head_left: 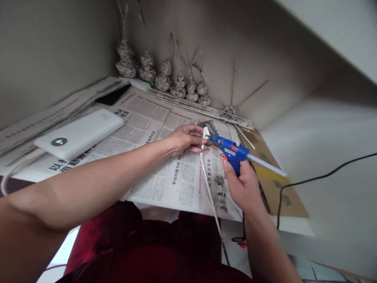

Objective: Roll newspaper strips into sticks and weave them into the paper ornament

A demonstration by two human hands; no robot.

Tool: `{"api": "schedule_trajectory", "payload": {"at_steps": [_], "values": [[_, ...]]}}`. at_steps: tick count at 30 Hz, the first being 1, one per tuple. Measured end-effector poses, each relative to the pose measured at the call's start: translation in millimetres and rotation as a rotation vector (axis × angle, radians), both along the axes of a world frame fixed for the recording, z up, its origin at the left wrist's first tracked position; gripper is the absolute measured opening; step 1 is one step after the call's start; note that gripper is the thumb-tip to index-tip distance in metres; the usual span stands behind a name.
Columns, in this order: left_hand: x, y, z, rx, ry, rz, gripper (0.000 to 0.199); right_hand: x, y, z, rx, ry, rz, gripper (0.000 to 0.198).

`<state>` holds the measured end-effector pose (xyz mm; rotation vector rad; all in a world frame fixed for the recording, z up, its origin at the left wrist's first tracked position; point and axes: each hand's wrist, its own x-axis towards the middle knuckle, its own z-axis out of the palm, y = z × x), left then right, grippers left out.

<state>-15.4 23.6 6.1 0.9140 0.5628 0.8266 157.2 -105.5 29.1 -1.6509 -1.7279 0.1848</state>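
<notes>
Above the newspaper, my left hand (190,139) is closed on the upper end of a thin white rolled paper strip (208,179). The strip hangs down past the table's front edge. My right hand (243,182) grips the handle of a blue hot glue gun (232,152), with a clear glue stick (268,165) poking out of its back. The gun's nozzle points left and meets or nearly meets the strip's top end beside my left fingertips; exact contact is hard to tell. A small red light glows on the gun.
Newspaper (141,137) covers the table. A white power bank (81,131) lies left. Several woven paper gourds (163,76) stand along the wall, behind a bundle of paper sticks (203,110). Cardboard (291,198) is at right, near a black cord (318,177).
</notes>
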Motion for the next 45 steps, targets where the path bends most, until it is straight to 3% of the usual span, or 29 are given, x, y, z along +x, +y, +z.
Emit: {"api": "schedule_trajectory", "payload": {"at_steps": [14,37,45], "values": [[0,-2,3.5,-0.012,0.025,0.018,0.027,3,-6,-1,0.104,-0.244,-0.016,0.025],[0,-2,3.6,0.054,-0.021,-0.016,0.031,-6,-10,3,0.127,-0.271,-0.011,0.026],[-1,-1,4.0,0.053,-0.011,-0.022,0.033,28,-13,5,0.1,-0.368,-0.142,0.028]]}}
